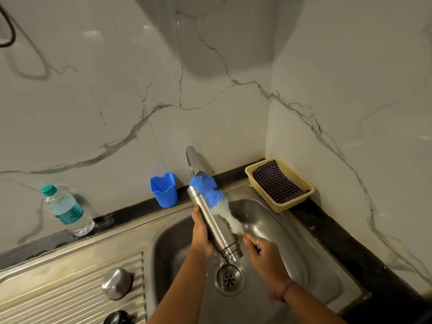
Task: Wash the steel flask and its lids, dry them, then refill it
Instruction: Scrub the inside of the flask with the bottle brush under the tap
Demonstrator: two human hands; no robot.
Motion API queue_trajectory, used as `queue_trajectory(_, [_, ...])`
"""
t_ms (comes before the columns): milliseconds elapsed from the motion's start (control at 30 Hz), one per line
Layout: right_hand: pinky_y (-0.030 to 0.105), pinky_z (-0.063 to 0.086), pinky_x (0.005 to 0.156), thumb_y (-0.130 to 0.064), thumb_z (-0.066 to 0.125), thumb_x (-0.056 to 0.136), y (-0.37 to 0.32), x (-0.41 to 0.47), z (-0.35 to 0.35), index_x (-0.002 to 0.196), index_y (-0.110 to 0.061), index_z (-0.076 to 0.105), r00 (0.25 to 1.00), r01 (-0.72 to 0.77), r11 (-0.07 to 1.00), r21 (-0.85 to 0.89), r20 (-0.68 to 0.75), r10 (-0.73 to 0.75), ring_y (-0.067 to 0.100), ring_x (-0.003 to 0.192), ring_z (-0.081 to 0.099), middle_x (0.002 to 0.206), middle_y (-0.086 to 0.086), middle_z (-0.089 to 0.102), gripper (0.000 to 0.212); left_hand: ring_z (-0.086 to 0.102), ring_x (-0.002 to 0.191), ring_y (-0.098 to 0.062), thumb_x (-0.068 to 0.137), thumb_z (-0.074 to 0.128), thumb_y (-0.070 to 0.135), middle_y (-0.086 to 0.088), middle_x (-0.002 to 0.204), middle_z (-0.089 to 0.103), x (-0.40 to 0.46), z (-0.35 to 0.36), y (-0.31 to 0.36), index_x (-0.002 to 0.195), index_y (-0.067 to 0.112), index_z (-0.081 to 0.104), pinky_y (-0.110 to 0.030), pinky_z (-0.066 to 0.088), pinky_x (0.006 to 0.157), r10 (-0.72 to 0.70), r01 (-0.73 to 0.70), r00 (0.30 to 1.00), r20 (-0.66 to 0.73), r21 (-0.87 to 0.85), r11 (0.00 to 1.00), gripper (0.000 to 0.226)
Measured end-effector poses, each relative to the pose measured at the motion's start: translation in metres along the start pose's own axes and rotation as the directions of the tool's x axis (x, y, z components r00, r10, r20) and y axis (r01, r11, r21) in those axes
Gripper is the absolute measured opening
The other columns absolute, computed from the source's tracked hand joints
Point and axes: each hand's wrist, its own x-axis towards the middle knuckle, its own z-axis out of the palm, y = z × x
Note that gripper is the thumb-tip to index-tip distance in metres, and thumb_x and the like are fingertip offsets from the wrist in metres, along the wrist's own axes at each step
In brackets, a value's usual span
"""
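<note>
L hand (200,232) wraps steel flask (211,220) mid-body, mouth down over sink (292,242); R hand (261,253) pinches bottle brush (216,199) handle. Wet steel prob. slippery, rigid; grip the body.

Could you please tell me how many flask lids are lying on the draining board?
2: a steel lid mid-board and a dark lid at the bottom edge, partly cut off; others may lie outside the view.

White marble-veined wall tiles (117,101) from 9 to 3 o'clock, meeting in a corner at 1; black counter edge (339,242) at 4; soft glare on tiles.
</note>
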Motion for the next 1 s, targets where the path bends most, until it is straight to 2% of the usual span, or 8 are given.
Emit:
queue_trajectory(100, [0.003, 0.042, 0.060, -0.014, 0.058, 0.093, -0.011, 0.019, -0.001, 0.119, -0.008, 0.064, 0.998, 0.012, 1.000, 0.007, 0.068, -0.013, -0.019, 0.068, 0.056, 0.083, -0.013, 0.068, 0.027, 0.063, 0.114, -0.039, 0.093, 0.039, 0.070, -0.019, 0.114, 0.071, -0.001, 0.003, -0.003, 0.121, 0.018, 0.063, -0.054, 0.044, 0.106, 0.013, -0.014, 0.999, -0.038, -0.035, 0.999, 0.064])
queue_trajectory(167, [0.004, 0.038, 0.052, -0.015, 0.058, 0.093, -0.008, 0.011, -0.012, 0.113, -0.006, 0.068, 0.993, 0.045, 0.999, -0.025, 0.112, -0.042, -0.014, 0.057, 0.054, 0.065, -0.021, 0.056, 0.024, 0.062, 0.115, -0.039, 0.093, 0.038, 0.070, -0.018, 0.117, 0.070, 0.002, 0.001, 0.000, 0.121, 0.021, 0.063, -0.056, 0.043, 0.106, 0.028, -0.033, 0.998, -0.065, -0.077, 0.996, 0.062])
queue_trajectory(233, [0.007, 0.033, 0.048, -0.016, 0.060, 0.092, 0.005, -0.009, -0.023, 0.108, -0.007, 0.071, 0.991, 0.060, 0.996, -0.067, 0.121, -0.051, -0.007, 0.049, 0.050, 0.057, -0.014, 0.057, 0.021, 0.063, 0.112, -0.038, 0.093, 0.037, 0.070, -0.016, 0.115, 0.070, 0.005, -0.005, 0.004, 0.119, 0.022, 0.063, -0.054, 0.045, 0.104, 0.056, -0.066, 0.995, -0.086, -0.118, 0.991, 0.060])
queue_trajectory(400, [0.021, 0.055, 0.068, -0.052, 0.053, 0.087, 0.029, -0.059, -0.047, 0.117, -0.034, 0.059, 0.986, -0.015, 0.999, -0.032, 0.168, 0.020, -0.002, 0.073, 0.067, 0.084, -0.010, 0.073, 0.035, 0.064, 0.098, -0.028, 0.092, 0.042, 0.069, -0.011, 0.102, 0.067, 0.008, -0.013, 0.007, 0.123, 0.017, 0.058, -0.043, 0.051, 0.088, 0.098, -0.128, 0.982, -0.161, -0.189, 0.974, 0.062])
queue_trajectory(533, [0.004, 0.043, 0.062, -0.014, 0.063, 0.089, 0.020, -0.041, -0.039, 0.113, -0.026, 0.060, 0.993, -0.047, 0.998, -0.036, 0.109, 0.051, -0.012, 0.067, 0.062, 0.086, -0.020, 0.069, 0.027, 0.063, 0.108, -0.032, 0.093, 0.038, 0.070, -0.013, 0.113, 0.067, 0.010, -0.007, 0.005, 0.124, 0.021, 0.058, -0.049, 0.047, 0.101, 0.108, -0.133, 0.984, -0.141, -0.180, 0.975, 0.062])
queue_trajectory(667, [0.002, 0.044, 0.071, -0.017, 0.061, 0.092, 0.010, 0.003, -0.019, 0.117, -0.011, 0.066, 0.995, -0.041, 0.999, -0.025, 0.092, 0.043, -0.019, 0.081, 0.059, 0.103, -0.004, 0.071, 0.026, 0.065, 0.107, -0.034, 0.090, 0.039, 0.074, -0.015, 0.113, 0.070, 0.008, -0.002, 0.001, 0.120, 0.024, 0.061, -0.047, 0.052, 0.093, 0.085, -0.098, 0.991, -0.107, -0.121, 0.988, 0.063])
queue_trajectory(833, [0.003, 0.045, 0.079, -0.019, 0.059, 0.093, -0.011, 0.038, -0.003, 0.117, -0.011, 0.066, 0.993, -0.020, 1.000, -0.001, 0.117, 0.020, -0.011, 0.087, 0.060, 0.107, -0.002, 0.071, 0.027, 0.065, 0.111, -0.040, 0.070, 0.058, 0.081, -0.020, 0.119, 0.069, 0.007, 0.002, -0.013, 0.125, 0.022, 0.058, -0.057, 0.046, 0.103, 0.033, -0.035, 0.998, -0.049, -0.043, 0.998, 0.082])
queue_trajectory(1000, [0.007, 0.039, 0.054, -0.028, 0.058, 0.092, 0.007, 0.000, -0.021, 0.109, -0.007, 0.070, 0.990, -0.037, 0.999, -0.030, 0.134, 0.041, -0.009, 0.056, 0.056, 0.067, -0.010, 0.067, 0.029, 0.066, 0.111, -0.038, 0.072, 0.059, 0.078, -0.017, 0.119, 0.070, 0.014, -0.008, -0.011, 0.130, 0.020, 0.058, -0.058, 0.045, 0.104, 0.077, -0.080, 0.996, -0.055, -0.043, 0.996, 0.082])
